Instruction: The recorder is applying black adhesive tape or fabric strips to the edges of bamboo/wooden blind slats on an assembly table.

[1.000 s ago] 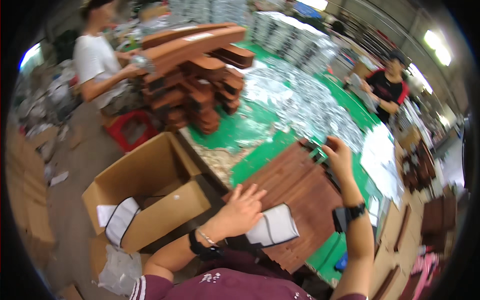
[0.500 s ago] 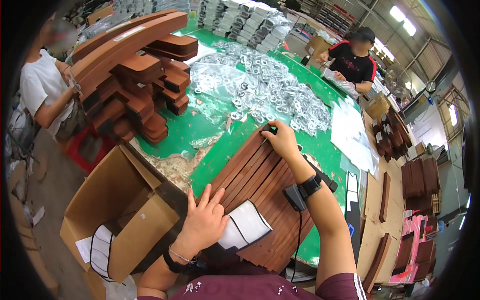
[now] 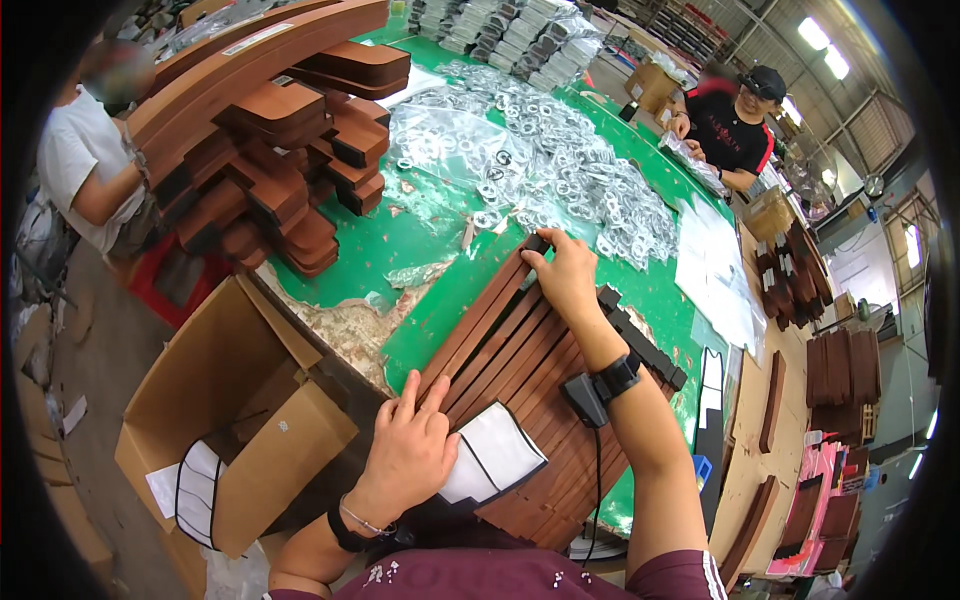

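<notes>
A row of long reddish-brown slats [image 3: 535, 385] with black ends lies aslant in front of me, over the green tabletop [image 3: 425, 335]. My right hand [image 3: 568, 278] pinches the black far end of the leftmost slat [image 3: 482, 325] between thumb and fingers. A narrow dark gap runs between this slat and the others. My left hand [image 3: 412, 447] rests flat near the slat's near end, its fingers stretched out and touching the wood. Beside that hand, a white sheet with black edging [image 3: 490, 455] lies across the slats.
An open cardboard box [image 3: 300, 455] stands at lower left. Stacked curved brown pieces [image 3: 285, 150] rise behind it. Bagged grey rings [image 3: 560, 170] cover the table's far part. One person [image 3: 735, 135] works at far right, another [image 3: 90, 170] at left.
My right hand has shifted slightly left and away with the slat's far end, and the gap beside that slat has widened. My left hand stays nearly in place.
</notes>
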{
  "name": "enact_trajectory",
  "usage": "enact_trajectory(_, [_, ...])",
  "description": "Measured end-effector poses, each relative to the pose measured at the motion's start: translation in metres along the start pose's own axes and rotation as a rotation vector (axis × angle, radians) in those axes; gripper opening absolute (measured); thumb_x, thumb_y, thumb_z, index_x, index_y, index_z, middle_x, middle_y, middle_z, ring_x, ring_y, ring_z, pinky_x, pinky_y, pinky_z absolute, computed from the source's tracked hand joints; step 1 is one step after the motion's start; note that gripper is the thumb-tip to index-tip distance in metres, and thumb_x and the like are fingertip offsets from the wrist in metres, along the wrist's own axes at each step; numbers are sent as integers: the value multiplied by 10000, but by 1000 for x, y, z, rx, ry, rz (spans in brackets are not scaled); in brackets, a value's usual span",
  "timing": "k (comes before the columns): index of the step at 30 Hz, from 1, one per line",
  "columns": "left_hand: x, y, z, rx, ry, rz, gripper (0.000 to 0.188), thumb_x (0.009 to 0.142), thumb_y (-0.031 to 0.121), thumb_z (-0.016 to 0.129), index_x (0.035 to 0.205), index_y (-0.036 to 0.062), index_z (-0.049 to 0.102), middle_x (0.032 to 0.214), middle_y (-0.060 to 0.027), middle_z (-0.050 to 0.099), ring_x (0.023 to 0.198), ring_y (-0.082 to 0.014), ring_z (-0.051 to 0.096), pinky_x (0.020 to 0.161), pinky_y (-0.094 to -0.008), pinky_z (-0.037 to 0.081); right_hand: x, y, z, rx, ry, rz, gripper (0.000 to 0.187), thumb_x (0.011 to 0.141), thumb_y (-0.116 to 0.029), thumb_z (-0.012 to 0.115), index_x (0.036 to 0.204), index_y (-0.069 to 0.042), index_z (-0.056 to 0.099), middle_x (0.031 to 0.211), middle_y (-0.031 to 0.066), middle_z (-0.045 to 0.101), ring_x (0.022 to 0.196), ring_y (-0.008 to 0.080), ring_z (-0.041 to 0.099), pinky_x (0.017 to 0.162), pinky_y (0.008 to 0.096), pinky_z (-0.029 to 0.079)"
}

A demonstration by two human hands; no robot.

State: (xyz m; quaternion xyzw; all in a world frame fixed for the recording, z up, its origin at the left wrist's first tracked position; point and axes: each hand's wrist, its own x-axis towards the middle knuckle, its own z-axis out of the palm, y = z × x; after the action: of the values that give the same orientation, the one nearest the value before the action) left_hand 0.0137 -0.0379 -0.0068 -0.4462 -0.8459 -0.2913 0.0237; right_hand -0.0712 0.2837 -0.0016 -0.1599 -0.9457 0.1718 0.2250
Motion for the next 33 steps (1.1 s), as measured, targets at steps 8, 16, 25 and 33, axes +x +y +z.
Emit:
enact_trajectory(8, [4,-4,0,0,2,-24,201,839,173,667,832,29,527,1463,-233,506,1340,-508,433,971,-551,388,-11,-4,-11,-9,23,63,394,837,-276,770,1152,-54,683,1058,142,714,1044,351,641,896,439,494])
enact_trajectory(16, [3,-2,1,18,3,-14,202,842,183,655,829,30,524,1468,-231,502,1339,-503,434,968,-549,393,2,-25,-4,25,24,-22,378,812,-217,788,1121,-29,677,1109,178,704,1096,373,630,928,466,468])
enact_trajectory(25, [2,-2,3,29,13,-19,215,833,189,667,810,35,518,1472,-221,503,1342,-498,432,965,-547,393,6,-27,-8,83,-58,122,400,796,-219,798,1126,-16,697,1036,210,714,965,381,679,872,452,515])
enact_trajectory(33, [3,0,2,21,6,-13,212,837,188,663,804,34,522,1476,-220,499,1344,-502,428,956,-550,390,8,-22,-6,86,-79,136,411,787,-234,801,1130,-27,706,1083,199,714,1027,374,667,900,446,512])
